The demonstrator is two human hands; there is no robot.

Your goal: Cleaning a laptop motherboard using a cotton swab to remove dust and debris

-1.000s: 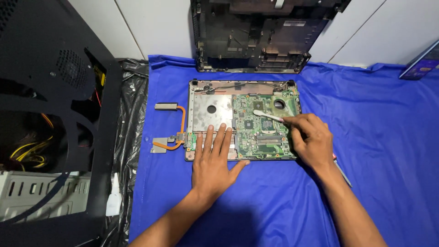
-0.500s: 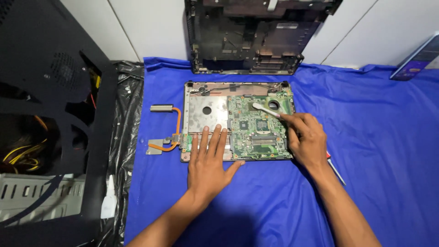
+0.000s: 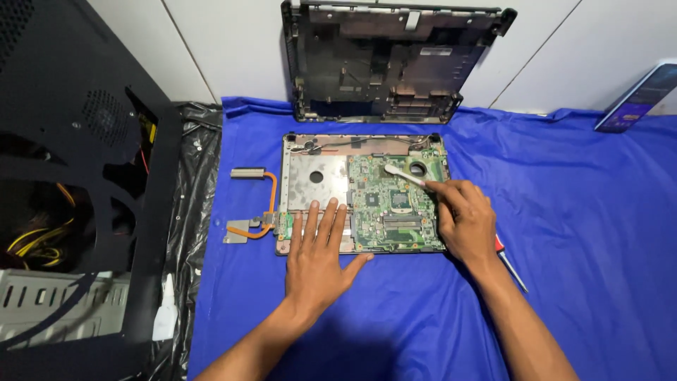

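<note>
An opened laptop base [image 3: 315, 178] with a green motherboard [image 3: 395, 208] lies on a blue cloth [image 3: 578, 212]. My left hand [image 3: 321, 257] rests flat on its front edge, fingers spread, holding nothing. My right hand [image 3: 464, 219] grips a small white brush [image 3: 402, 175], whose tip touches the board near the round fan opening [image 3: 417, 169].
A black laptop shell [image 3: 391, 60] leans on the white wall behind. A copper heat pipe assembly [image 3: 255, 204] lies left of the base. A red-handled screwdriver [image 3: 509, 262] lies by my right wrist. A black computer case [image 3: 70, 197] stands left. A tablet [image 3: 635, 99] leans far right.
The view has shifted slightly. My right hand has moved the brush a little across the upper part of the board. My left hand stays flat on the front edge.
</note>
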